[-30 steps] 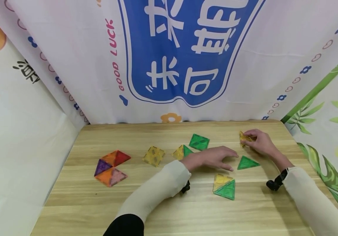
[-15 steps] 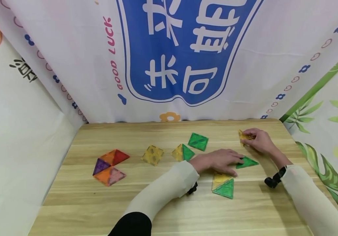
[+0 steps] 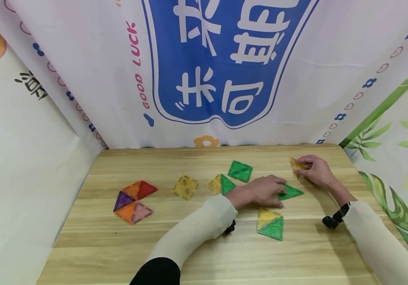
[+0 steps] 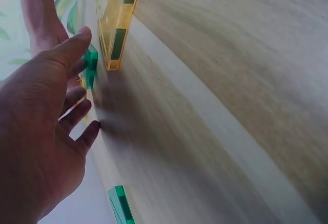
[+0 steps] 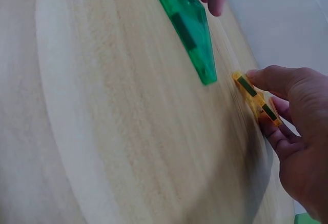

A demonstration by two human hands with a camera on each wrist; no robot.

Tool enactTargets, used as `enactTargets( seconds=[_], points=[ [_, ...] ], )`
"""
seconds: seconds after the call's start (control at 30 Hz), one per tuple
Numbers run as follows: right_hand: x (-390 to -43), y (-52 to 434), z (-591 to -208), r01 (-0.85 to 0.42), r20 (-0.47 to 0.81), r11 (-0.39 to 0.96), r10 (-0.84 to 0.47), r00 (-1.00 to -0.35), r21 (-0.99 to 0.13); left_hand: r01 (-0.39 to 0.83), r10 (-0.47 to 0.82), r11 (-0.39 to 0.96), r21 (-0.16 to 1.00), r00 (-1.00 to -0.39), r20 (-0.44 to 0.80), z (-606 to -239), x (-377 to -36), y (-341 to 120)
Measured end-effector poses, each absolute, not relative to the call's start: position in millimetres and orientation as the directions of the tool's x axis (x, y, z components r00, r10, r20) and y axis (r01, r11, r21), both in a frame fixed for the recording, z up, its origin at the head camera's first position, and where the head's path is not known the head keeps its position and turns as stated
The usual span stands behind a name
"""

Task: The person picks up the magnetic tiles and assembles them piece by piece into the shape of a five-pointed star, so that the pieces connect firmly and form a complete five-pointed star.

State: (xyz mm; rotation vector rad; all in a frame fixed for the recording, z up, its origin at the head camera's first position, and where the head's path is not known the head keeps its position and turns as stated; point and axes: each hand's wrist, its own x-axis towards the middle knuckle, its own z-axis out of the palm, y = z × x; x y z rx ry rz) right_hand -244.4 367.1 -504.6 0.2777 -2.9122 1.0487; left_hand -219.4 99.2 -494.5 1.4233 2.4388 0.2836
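My left hand (image 3: pixel 262 190) reaches over the wooden table, its fingertips on a flat green triangular magnetic tile (image 3: pixel 291 192). Seen from the right wrist, one fingertip rests on that green tile (image 5: pixel 192 26) and another finger hangs beside it. In the left wrist view the left thumb is raised and the other fingers are loosely bent. Farther back on the right, my right hand (image 3: pixel 315 170) pinches a yellow magnetic tile (image 5: pixel 249 88) between thumb and fingers, holding it tipped up on edge.
A yellow-and-green tile pair (image 3: pixel 273 229) lies in front of the left hand. Behind that arm are a green square (image 3: pixel 240 171), another yellow-green pair (image 3: pixel 227 184) and a yellow square (image 3: pixel 185 187). An arc of coloured triangles (image 3: pixel 122 202) sits left. A printed curtain (image 3: pixel 296 99) borders the table's back.
My left hand has come down onto the green triangle, and the triangle has slid a little left and back with it. The right hand keeps its grip on the yellow tile.
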Motion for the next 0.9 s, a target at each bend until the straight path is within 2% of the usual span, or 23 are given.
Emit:
enactTargets(
  seconds=[0.23,0.47,0.73,0.9],
  points=[
    [-241,374,-506,-0.135,0.071,0.772,-0.116,-0.991,-0.621,0.822,0.863,0.505,0.262,-0.488,-0.133,-494,-218,97],
    [-235,379,-507,-0.114,0.061,0.764,-0.098,-0.993,-0.635,0.805,0.844,0.534,0.257,-0.522,-0.119,-493,-218,99],
    [-230,384,-512,-0.128,0.091,0.763,-0.091,-0.992,-0.634,0.778,0.824,0.558,0.289,-0.56,-0.085,-496,-219,105],
    [-228,384,-511,-0.135,0.106,0.75,-0.086,-0.991,-0.647,0.74,0.808,0.567,0.362,-0.586,-0.068,-497,-220,102]
  ],
)
